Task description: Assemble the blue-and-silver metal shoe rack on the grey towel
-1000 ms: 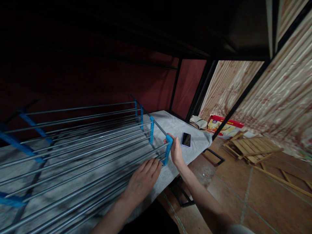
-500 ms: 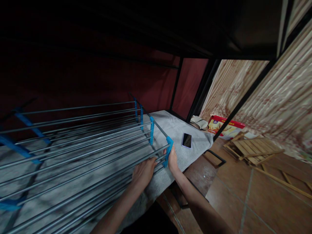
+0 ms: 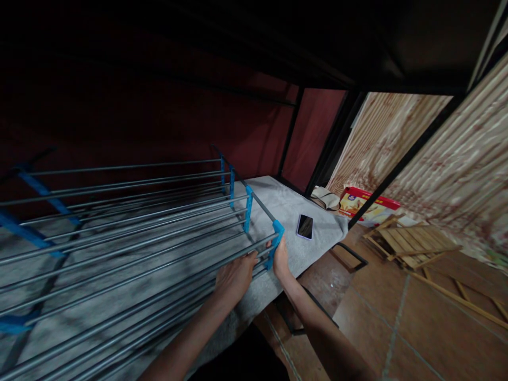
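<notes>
A rack of grey metal rods [image 3: 159,241] with blue plastic connectors lies along a bed-like surface covered in grey cloth. Near its right front corner, my left hand [image 3: 237,272] is closed around the rods, its fingertips partly hidden behind them. My right hand [image 3: 280,259] grips the blue corner connector [image 3: 278,230] from the outer side, with the thumb and fingers partly out of sight behind the plastic. Both hands are close together at this end of the rack.
On the grey cloth [image 3: 257,185] to the right lies a phone [image 3: 305,226]. A black metal frame [image 3: 405,153] surrounds the surface, with a dark panel overhead. Beyond it are a red and yellow box [image 3: 369,207], a folded wooden stool [image 3: 416,243] and a patterned curtain [image 3: 448,169].
The view has shifted slightly. Both hands keep their hold at the rack's corner, and the rack shows no clear movement of its own.
</notes>
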`<action>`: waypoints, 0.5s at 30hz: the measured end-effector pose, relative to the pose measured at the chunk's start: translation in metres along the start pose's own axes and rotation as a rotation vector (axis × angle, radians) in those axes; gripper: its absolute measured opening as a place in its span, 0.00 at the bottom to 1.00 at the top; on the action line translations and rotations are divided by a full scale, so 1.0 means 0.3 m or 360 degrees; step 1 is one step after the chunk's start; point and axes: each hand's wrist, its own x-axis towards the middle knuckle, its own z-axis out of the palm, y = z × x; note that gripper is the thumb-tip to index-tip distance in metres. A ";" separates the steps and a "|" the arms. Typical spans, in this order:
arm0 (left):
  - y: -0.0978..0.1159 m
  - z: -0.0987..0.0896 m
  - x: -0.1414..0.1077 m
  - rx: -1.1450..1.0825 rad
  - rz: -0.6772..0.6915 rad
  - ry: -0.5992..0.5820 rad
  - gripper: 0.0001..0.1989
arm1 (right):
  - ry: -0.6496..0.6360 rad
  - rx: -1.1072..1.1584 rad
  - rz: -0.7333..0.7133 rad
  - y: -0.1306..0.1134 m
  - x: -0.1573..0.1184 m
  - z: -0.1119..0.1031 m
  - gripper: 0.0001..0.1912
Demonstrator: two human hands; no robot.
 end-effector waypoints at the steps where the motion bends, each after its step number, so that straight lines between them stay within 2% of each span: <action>1: -0.001 0.003 0.001 -0.0007 -0.0003 0.0007 0.18 | -0.0003 -0.0011 -0.0011 0.000 -0.002 0.001 0.30; 11: -0.007 0.039 -0.007 0.0054 0.0003 0.0068 0.17 | -0.0054 -0.0002 -0.0078 -0.006 -0.023 0.005 0.27; 15: 0.001 0.020 0.012 0.0057 -0.0026 0.0035 0.17 | -0.0072 -0.0001 -0.0066 0.004 -0.018 0.000 0.28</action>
